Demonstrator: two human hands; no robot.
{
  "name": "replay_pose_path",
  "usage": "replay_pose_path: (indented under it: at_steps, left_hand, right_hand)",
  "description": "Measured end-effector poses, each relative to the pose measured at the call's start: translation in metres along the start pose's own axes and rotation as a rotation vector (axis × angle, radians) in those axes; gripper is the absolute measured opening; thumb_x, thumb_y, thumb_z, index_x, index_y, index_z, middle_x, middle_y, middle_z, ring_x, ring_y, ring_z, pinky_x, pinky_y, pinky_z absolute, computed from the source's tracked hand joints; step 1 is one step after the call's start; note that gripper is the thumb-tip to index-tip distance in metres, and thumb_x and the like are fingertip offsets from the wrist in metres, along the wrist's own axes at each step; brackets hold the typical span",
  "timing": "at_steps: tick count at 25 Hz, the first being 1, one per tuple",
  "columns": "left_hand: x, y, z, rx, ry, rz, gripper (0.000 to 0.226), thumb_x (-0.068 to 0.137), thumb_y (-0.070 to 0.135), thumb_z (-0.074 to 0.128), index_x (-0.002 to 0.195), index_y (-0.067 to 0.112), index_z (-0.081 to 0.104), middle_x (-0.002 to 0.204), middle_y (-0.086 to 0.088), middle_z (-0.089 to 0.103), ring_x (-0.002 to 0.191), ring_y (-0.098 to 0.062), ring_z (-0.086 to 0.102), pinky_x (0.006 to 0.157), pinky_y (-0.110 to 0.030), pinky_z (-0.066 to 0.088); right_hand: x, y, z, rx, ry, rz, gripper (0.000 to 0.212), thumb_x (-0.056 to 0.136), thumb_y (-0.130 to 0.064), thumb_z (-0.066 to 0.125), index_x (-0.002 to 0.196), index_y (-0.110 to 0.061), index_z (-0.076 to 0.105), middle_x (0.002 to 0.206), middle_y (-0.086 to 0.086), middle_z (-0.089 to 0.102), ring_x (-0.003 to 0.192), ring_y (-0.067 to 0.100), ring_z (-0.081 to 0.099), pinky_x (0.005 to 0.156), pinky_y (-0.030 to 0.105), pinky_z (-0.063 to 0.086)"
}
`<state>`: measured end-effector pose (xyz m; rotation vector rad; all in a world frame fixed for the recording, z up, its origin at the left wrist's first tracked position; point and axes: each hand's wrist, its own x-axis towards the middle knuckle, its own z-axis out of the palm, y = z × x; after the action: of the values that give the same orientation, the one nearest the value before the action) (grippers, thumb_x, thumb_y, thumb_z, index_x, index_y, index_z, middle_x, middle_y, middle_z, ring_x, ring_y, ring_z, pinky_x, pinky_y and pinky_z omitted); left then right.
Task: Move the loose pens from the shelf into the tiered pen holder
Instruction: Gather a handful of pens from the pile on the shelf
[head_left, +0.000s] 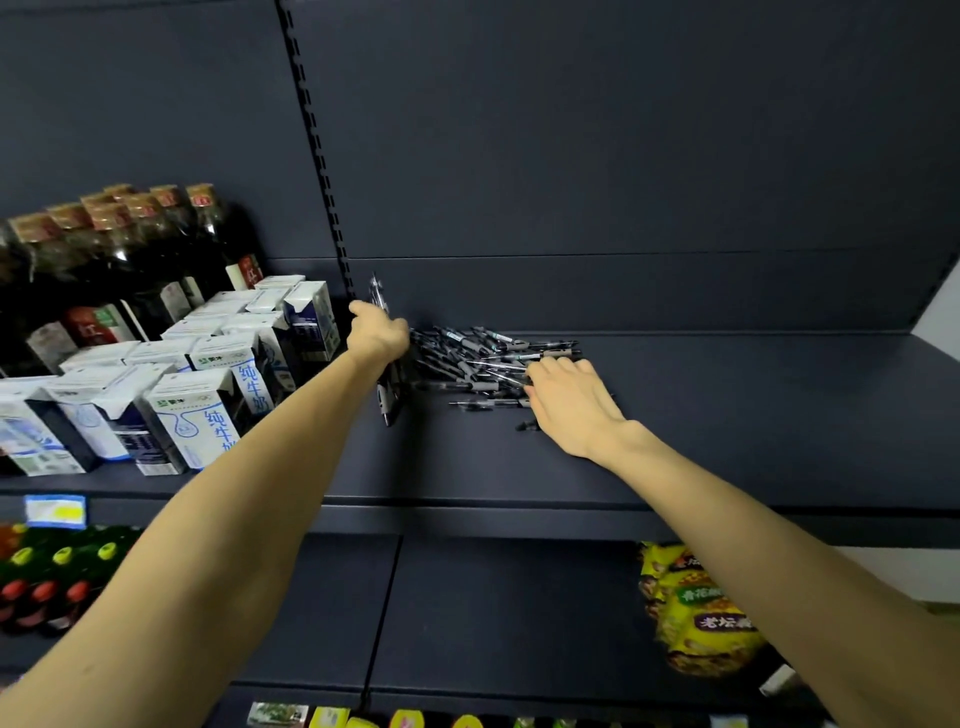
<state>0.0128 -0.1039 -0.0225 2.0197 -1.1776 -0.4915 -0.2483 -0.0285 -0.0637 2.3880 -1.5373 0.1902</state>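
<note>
A heap of loose black-and-grey pens (483, 358) lies on the dark shelf (727, 415), near its back. My left hand (376, 332) grips a bundle of pens (387, 397) upright at the left end of the heap; their ends stick out above and below my fist. My right hand (569, 400) lies palm down on the right side of the heap, fingers reaching into the pens. Whether it pinches one is hidden. No tiered pen holder is in view.
Milk cartons (202, 410) and dark bottles (130, 249) fill the shelf section to the left. Yellow snack bags (696, 608) sit on the lower shelf at right, bottles with yellow and red caps (57, 571) at lower left. An upright slotted post (322, 171) divides the back panel.
</note>
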Motion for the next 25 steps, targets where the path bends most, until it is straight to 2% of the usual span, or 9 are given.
replay_pose_path:
  at_steps: [3,5,9,12,14,17,20,25]
  left_hand:
    - [-0.005,0.002,-0.005,-0.031,0.071,0.144,0.049,0.103,0.016,0.052,0.139,-0.006,0.028,0.131,-0.028,0.060,0.118,-0.047,0.060,0.098,-0.045,0.044]
    - [-0.011,0.002,-0.006,-0.088,0.084,0.219,0.043,0.102,0.012,0.053,0.135,-0.004,0.031,0.126,-0.026,0.062,0.112,-0.045,0.061,0.094,-0.044,0.045]
    - [-0.025,-0.002,-0.001,-0.205,0.086,0.386,0.033,0.096,0.005,0.055,0.124,0.001,0.039,0.108,-0.015,0.064,0.094,-0.033,0.060,0.080,-0.034,0.041]
    - [-0.042,0.005,-0.001,-0.354,0.177,0.496,0.025,0.089,0.002,0.056,0.107,0.010,0.040,0.089,-0.007,0.060,0.076,-0.020,0.053,0.067,-0.028,0.040]
    - [-0.049,0.008,0.001,-0.429,0.233,0.561,0.025,0.085,0.003,0.058,0.102,0.012,0.042,0.082,-0.005,0.057,0.068,-0.015,0.047,0.061,-0.018,0.040]
    - [-0.055,0.002,0.009,-0.434,0.275,0.577,0.027,0.080,0.006,0.063,0.103,0.013,0.049,0.081,0.001,0.061,0.068,-0.010,0.050,0.064,-0.017,0.041]
    - [-0.059,0.001,0.010,-0.501,0.310,0.525,0.035,0.081,0.006,0.064,0.113,0.013,0.054,0.079,0.010,0.061,0.069,-0.008,0.055,0.067,-0.010,0.041]
    - [-0.065,-0.002,0.010,-0.468,0.257,0.502,0.050,0.085,0.009,0.067,0.131,0.018,0.051,0.085,0.015,0.064,0.072,-0.005,0.061,0.074,-0.020,0.048]
  right_hand:
    - [0.000,-0.001,0.001,-0.004,-0.003,0.008,0.030,0.110,-0.027,0.032,0.128,-0.013,0.052,0.127,0.006,0.059,0.115,0.026,0.056,0.098,0.040,0.039]
    - [0.001,-0.001,0.003,-0.005,-0.004,0.011,0.030,0.110,-0.028,0.033,0.127,-0.013,0.052,0.126,0.006,0.060,0.113,0.027,0.056,0.097,0.040,0.038]
    - [0.001,0.000,0.005,0.009,0.003,0.014,0.030,0.110,-0.028,0.033,0.126,-0.013,0.052,0.125,0.006,0.060,0.112,0.026,0.056,0.097,0.040,0.038]
    - [0.000,0.000,0.006,0.022,0.009,0.020,0.029,0.110,-0.028,0.033,0.126,-0.013,0.052,0.125,0.006,0.059,0.112,0.027,0.056,0.097,0.040,0.038]
    - [0.000,0.000,0.006,0.028,0.017,0.022,0.029,0.110,-0.028,0.033,0.126,-0.013,0.052,0.125,0.006,0.059,0.113,0.027,0.056,0.097,0.039,0.037]
    - [-0.002,-0.001,0.007,0.028,0.029,0.022,0.029,0.110,-0.028,0.033,0.126,-0.013,0.052,0.126,0.006,0.059,0.113,0.026,0.056,0.096,0.039,0.037]
    - [-0.001,-0.001,0.006,0.033,0.025,0.029,0.030,0.110,-0.028,0.033,0.127,-0.013,0.052,0.127,0.006,0.059,0.115,0.026,0.056,0.097,0.039,0.038]
    - [-0.001,-0.001,0.007,0.050,0.043,0.031,0.029,0.110,-0.027,0.034,0.127,-0.013,0.052,0.128,0.006,0.059,0.115,0.026,0.056,0.098,0.039,0.038]
